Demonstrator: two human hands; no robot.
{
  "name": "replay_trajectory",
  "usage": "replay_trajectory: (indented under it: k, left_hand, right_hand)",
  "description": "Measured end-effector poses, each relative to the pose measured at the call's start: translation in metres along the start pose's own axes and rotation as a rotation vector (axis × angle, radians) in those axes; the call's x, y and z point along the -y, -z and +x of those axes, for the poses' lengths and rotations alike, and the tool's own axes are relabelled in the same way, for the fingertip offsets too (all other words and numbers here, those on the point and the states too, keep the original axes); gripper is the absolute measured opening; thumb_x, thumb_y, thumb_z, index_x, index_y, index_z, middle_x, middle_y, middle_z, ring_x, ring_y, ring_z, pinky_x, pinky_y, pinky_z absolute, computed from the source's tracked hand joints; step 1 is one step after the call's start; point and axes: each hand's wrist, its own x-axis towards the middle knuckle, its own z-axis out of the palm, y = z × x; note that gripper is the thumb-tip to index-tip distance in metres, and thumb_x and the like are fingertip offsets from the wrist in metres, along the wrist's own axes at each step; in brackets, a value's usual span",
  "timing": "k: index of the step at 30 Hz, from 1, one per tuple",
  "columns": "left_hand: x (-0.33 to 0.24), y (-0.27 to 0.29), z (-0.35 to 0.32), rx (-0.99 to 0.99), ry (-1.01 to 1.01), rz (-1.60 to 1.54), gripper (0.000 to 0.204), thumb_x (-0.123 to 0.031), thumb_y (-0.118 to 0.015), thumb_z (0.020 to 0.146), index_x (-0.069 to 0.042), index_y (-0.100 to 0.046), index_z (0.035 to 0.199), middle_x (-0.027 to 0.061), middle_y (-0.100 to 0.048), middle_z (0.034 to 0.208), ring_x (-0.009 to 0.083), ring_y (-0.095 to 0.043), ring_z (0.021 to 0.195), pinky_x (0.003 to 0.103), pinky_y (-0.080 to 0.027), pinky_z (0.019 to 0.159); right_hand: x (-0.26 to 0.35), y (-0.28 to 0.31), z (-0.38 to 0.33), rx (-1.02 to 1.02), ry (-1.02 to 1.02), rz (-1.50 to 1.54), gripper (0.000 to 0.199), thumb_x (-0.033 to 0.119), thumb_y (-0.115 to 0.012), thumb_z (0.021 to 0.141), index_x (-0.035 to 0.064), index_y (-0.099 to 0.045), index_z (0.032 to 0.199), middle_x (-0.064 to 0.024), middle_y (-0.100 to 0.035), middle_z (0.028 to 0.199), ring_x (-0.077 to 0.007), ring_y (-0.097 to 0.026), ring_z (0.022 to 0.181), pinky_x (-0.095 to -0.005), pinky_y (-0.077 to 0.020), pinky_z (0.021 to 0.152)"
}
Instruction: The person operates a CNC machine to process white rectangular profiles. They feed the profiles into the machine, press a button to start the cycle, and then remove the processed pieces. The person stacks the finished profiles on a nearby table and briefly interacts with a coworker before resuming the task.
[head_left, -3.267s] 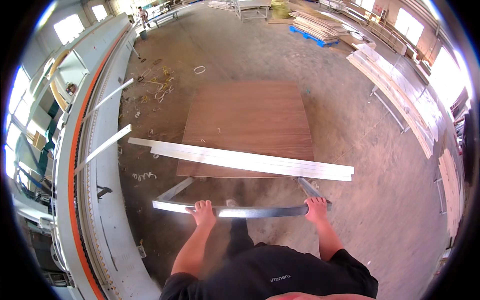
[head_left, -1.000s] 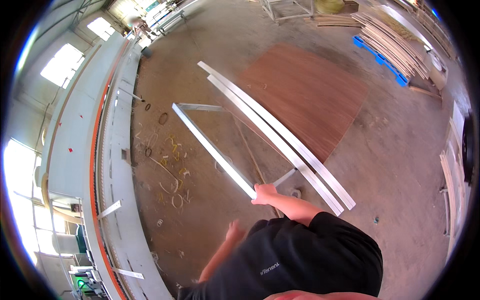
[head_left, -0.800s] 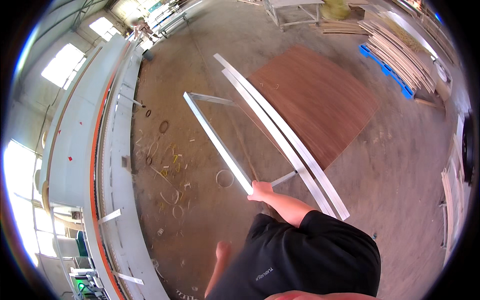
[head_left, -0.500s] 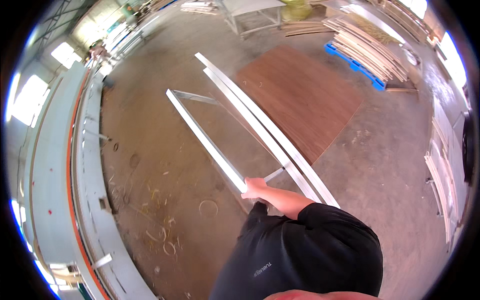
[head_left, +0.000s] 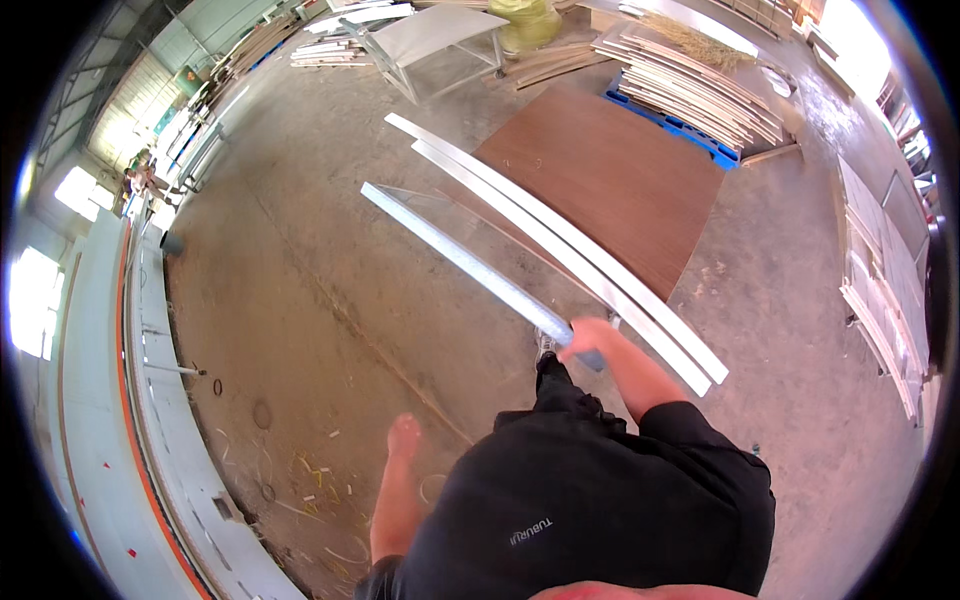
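My right hand [head_left: 588,338] is wrapped round the near end of a long silvery metal bar [head_left: 468,262], which runs away from me to the far left. Thinner pieces show beside the bar, and it seems to be one side of a frame. To its right lie two long white strips [head_left: 698,352], nearly parallel to it. My left hand [head_left: 403,432] hangs low on the left over the floor, apart from the bar. Motion blur hides its fingers, and nothing is seen in it.
A large brown board [head_left: 610,180] lies flat beyond the strips. Behind it, wooden slats [head_left: 690,90] are stacked on a blue pallet [head_left: 680,130]. A grey metal table [head_left: 435,40] stands at the back. Long pale panels [head_left: 85,400] line the left side, and scraps litter the floor near them.
My right hand and the bar's near end have moved right. My left hand has come into sight at lower left. The view has shifted too.
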Motion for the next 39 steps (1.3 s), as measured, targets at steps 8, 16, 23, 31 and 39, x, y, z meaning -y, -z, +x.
replay_trajectory:
  k: [8,16,23,31,39]
  left_hand:
    - [-0.115,0.015,0.134,0.489,-0.162,0.492,0.024,-0.029,-0.068,0.096,-0.016,-0.074,0.115,0.0096,-0.073,0.119,0.0343,-0.07,0.111,0.048,-0.058,0.093]
    - [-0.162,0.025,0.194,0.103,-0.092,-0.256,0.026,-0.031,-0.062,0.095,-0.012,-0.074,0.108,0.0149,-0.075,0.111,0.041,-0.071,0.105,0.05,-0.058,0.087]
    - [-0.124,0.078,0.311,0.212,-0.013,-0.296,0.022,-0.032,-0.066,0.094,-0.017,-0.076,0.106,0.0097,-0.077,0.106,0.0343,-0.074,0.098,0.048,-0.061,0.08]
    - [-0.108,0.101,0.483,0.223,-0.096,-0.054,0.025,-0.031,-0.057,0.103,-0.011,-0.072,0.104,0.0139,-0.073,0.111,0.039,-0.073,0.1,0.052,-0.06,0.085]
    - [-0.007,0.269,0.66,0.19,-0.04,-0.057,0.031,-0.034,-0.059,0.097,-0.012,-0.077,0.109,0.0161,-0.078,0.105,0.0372,-0.075,0.101,0.049,-0.059,0.089]
  right_hand:
    - [0.022,0.139,0.2,-0.426,-0.204,0.223,0.068,0.04,-0.087,0.074,0.008,-0.064,0.128,-0.0208,-0.076,0.111,-0.0395,-0.073,0.11,-0.0505,-0.0575,0.094]
    - [-0.076,0.22,0.224,-0.53,-0.196,0.085,0.047,0.023,-0.077,0.076,0.0101,-0.064,0.12,-0.0199,-0.076,0.108,-0.0404,-0.073,0.107,-0.0515,-0.0584,0.089]
    - [-0.095,0.266,0.226,-0.419,-0.472,0.003,0.052,0.028,-0.078,0.077,0.0117,-0.063,0.124,-0.0197,-0.075,0.115,-0.0402,-0.072,0.112,-0.0517,-0.0582,0.093]
    - [-0.035,0.305,0.282,-0.597,-0.679,0.0,0.075,0.04,-0.087,0.073,0.0102,-0.061,0.137,-0.0167,-0.068,0.137,-0.0364,-0.063,0.131,-0.0483,-0.0503,0.11]
    - [0.245,0.305,0.496,-0.783,-0.039,0.087,0.062,0.039,-0.08,0.088,0.0106,-0.064,0.141,-0.0136,-0.066,0.144,-0.0367,-0.058,0.135,-0.0478,-0.0471,0.114]
